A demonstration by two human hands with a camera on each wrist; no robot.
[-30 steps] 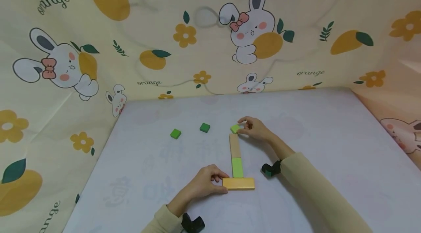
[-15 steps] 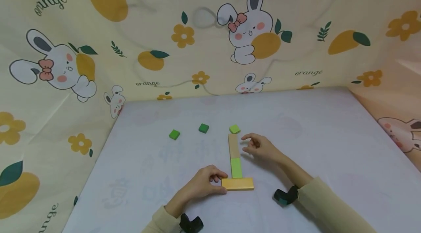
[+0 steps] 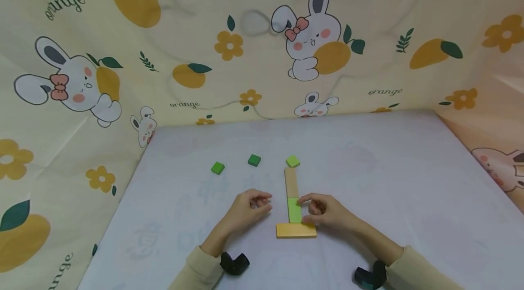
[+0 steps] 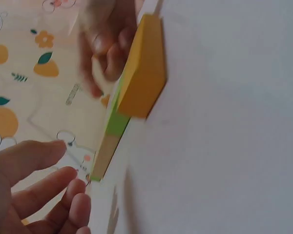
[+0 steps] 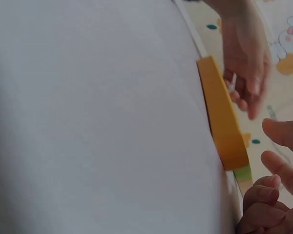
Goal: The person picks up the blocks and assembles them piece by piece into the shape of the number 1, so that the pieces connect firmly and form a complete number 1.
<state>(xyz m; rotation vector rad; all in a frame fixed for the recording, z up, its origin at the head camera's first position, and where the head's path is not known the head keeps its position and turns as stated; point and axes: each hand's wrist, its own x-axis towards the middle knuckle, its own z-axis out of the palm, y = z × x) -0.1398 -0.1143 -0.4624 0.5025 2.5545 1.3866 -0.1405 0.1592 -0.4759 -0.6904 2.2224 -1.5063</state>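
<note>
One glossy yellow-orange block [image 3: 296, 231] lies crosswise on the counter [image 3: 368, 153]. Behind it: the lime block [image 3: 293, 211] — right hand [image 3: 332, 212] alongside, fingers parted and loose, contact unclear — and the left hand [image 3: 246, 209], released. Beyond, a pale wooden block [image 3: 291, 182], then three green tiles [image 3: 254, 160].

L grip [image 3: 246, 208]: lower ctr of frame, just L of mid; holds nothing, fingers loosely bent, thumb apart. R grip [image 3: 329, 211]: lower ctr, R of mid; index + thumb extended, tips apart, other fingers curled. L forearm [image 3: 214, 238] & R forearm [image 3: 380, 241] slant in from bottom edge.
</note>
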